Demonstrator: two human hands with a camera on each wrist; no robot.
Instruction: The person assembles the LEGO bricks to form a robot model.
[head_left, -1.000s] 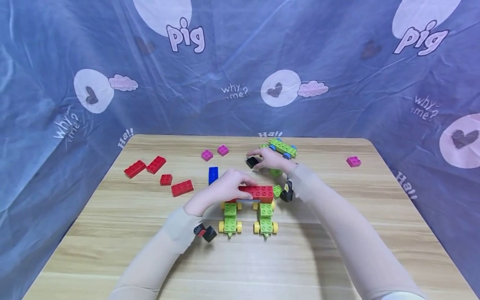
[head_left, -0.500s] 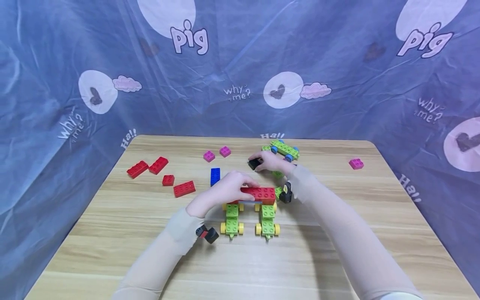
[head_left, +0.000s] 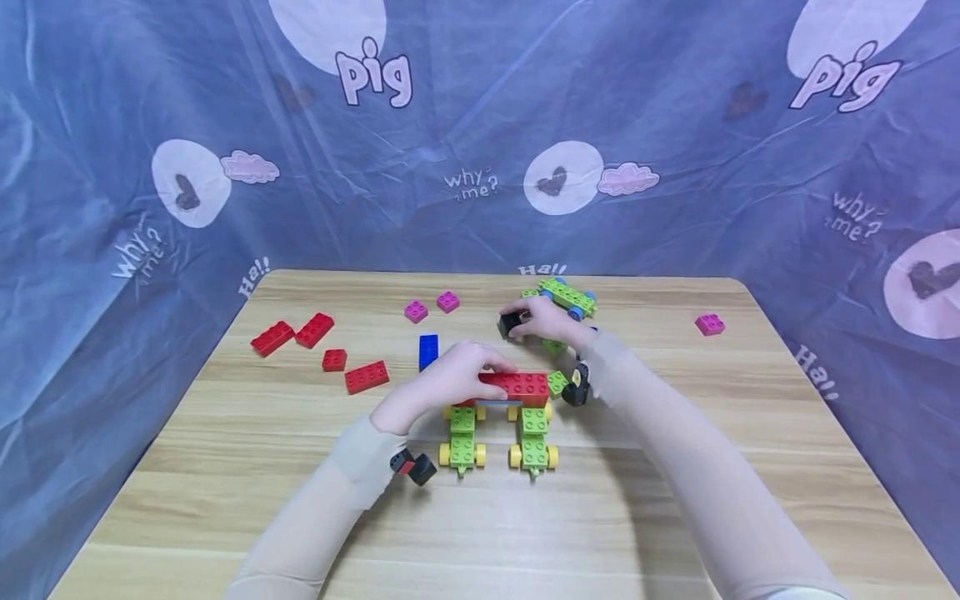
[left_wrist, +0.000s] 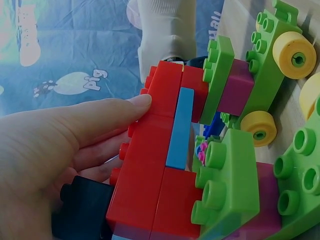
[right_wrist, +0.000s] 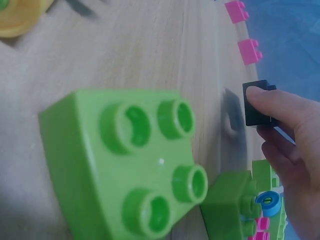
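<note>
My left hand (head_left: 461, 375) grips a row of red bricks (head_left: 528, 385), thumb on the near side in the left wrist view. The red row spans two green wheeled bases (head_left: 462, 450) with yellow wheels, stacked with green and purple bricks. A light blue piece (left_wrist: 180, 130) shows under the red row. Beside the left fingers is a black brick (left_wrist: 82, 207), hidden in the head view. My right hand (head_left: 551, 322) pinches another black brick (right_wrist: 256, 105) between thumb and fingers, over the table's far part; its shadow falls apart from it.
Loose red bricks (head_left: 367, 377) lie left, near a blue brick (head_left: 428, 352). Pink bricks (head_left: 416, 312) lie at the back, another pink brick (head_left: 709, 324) far right. Behind the right hand stands a green base with blue wheels (head_left: 570, 297). A green brick (head_left: 557, 383) sits below the right wrist.
My right fingers have closed around the black brick, which has tipped up and shifted slightly right. The left hand has stayed on the red bricks.
</note>
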